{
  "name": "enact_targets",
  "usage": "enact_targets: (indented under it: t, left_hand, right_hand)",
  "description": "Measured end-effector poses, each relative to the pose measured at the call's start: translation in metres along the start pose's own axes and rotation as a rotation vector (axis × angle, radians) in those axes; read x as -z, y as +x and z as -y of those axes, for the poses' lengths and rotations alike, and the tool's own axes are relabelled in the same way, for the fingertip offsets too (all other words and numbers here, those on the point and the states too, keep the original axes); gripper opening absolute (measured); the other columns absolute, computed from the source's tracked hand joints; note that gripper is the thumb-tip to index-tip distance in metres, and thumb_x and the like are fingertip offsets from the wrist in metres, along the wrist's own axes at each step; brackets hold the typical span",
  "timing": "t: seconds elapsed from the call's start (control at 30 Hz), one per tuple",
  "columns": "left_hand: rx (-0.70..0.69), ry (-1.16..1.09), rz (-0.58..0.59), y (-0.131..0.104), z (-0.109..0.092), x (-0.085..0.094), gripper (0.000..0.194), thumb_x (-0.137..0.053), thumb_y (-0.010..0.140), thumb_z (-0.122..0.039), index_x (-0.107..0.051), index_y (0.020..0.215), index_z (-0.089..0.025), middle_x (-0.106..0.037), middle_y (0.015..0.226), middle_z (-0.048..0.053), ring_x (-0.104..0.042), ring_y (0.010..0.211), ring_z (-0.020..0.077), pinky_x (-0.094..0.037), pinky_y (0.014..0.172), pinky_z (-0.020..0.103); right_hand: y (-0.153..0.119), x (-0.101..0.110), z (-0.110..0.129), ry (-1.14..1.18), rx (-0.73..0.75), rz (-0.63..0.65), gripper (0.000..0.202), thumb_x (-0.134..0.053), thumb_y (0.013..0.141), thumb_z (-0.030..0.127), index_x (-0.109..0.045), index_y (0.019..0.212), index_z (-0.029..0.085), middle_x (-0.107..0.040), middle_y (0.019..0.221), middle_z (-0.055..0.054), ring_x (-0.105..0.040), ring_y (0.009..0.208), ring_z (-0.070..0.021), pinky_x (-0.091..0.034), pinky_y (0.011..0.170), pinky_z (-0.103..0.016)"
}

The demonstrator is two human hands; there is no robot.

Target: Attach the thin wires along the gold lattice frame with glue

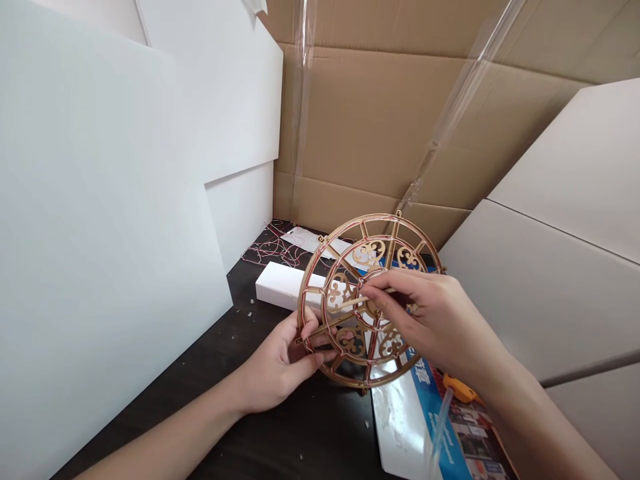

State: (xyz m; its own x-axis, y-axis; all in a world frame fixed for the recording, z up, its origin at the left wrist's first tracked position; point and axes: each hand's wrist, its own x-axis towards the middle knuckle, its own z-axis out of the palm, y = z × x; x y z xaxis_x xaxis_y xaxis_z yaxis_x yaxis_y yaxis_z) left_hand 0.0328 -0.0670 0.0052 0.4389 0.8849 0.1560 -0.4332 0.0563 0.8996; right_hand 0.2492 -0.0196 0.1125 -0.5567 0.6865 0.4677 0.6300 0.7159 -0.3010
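Observation:
A round gold-brown openwork wheel (369, 382) with spokes and scroll ornaments is held up, tilted, over the dark table. Thin red and white wires run along its rings. My left hand (295, 357) grips its lower left rim, thumb in front and fingers partly behind. Between the thumb and fingers of my right hand (423, 310) is a thin pale wooden stick (350, 303). Its tip points left and lies over the inner ring of the wheel; whether it touches the wire there I cannot tell. My right hand covers part of the wheel's right side.
Behind the wheel lie a white box (280, 285), tangled red and white wires (280, 247) and a white strip. At right are a blue-and-white printed sheet (400, 427) and an orange glue gun (460, 389) with a clear stick (440, 423). White panels and cardboard (370, 120) surround the table.

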Motion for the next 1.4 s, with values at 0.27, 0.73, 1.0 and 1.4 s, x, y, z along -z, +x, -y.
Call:
enact_targets:
  t: [0.27,0.73,1.0,1.4]
  left_hand:
    - [-0.011,-0.001,-0.004,0.001,-0.002,-0.002,0.033,-0.069,0.096,-0.022,-0.038,0.084,-0.024,-0.063,0.104,-0.002,-0.066,0.121,0.0188,-0.05,0.11,0.043]
    - [-0.01,-0.009,0.0,0.001,-0.002,0.0,0.035,-0.07,0.095,-0.022,-0.037,0.083,-0.024,-0.06,0.102,-0.003,-0.067,0.113,0.0133,-0.051,0.107,0.037]
    - [-0.008,0.026,-0.016,0.001,0.0,0.002,0.038,-0.072,0.094,-0.029,-0.036,0.084,-0.024,-0.053,0.096,-0.004,-0.065,0.114,0.0147,-0.051,0.107,0.039]
    - [-0.025,-0.03,-0.017,0.002,0.001,0.005,0.04,-0.075,0.092,-0.026,-0.036,0.084,-0.024,-0.062,0.103,-0.003,-0.065,0.119,0.0173,-0.049,0.11,0.044]
  right_hand:
    - [0.003,0.001,-0.007,0.281,-0.154,0.179,0.03,-0.053,0.101,0.04,-0.068,0.083,0.022,-0.066,0.07,0.001,-0.054,0.059,-0.011,-0.041,0.054,-0.024]
    - [-0.003,0.026,-0.005,0.196,-0.088,0.249,0.026,-0.057,0.099,0.036,-0.073,0.083,0.024,-0.069,0.068,0.002,-0.055,0.057,-0.0098,-0.041,0.053,-0.024]
    - [0.0,0.004,-0.005,-0.04,-0.052,0.004,0.021,-0.056,0.098,0.027,-0.072,0.085,0.024,-0.075,0.075,0.002,-0.059,0.055,-0.0108,-0.044,0.056,-0.026]
    - [0.001,-0.01,-0.013,0.286,-0.236,0.187,0.035,-0.053,0.101,0.048,-0.067,0.081,0.023,-0.066,0.067,0.0,-0.055,0.057,-0.0124,-0.042,0.053,-0.026]
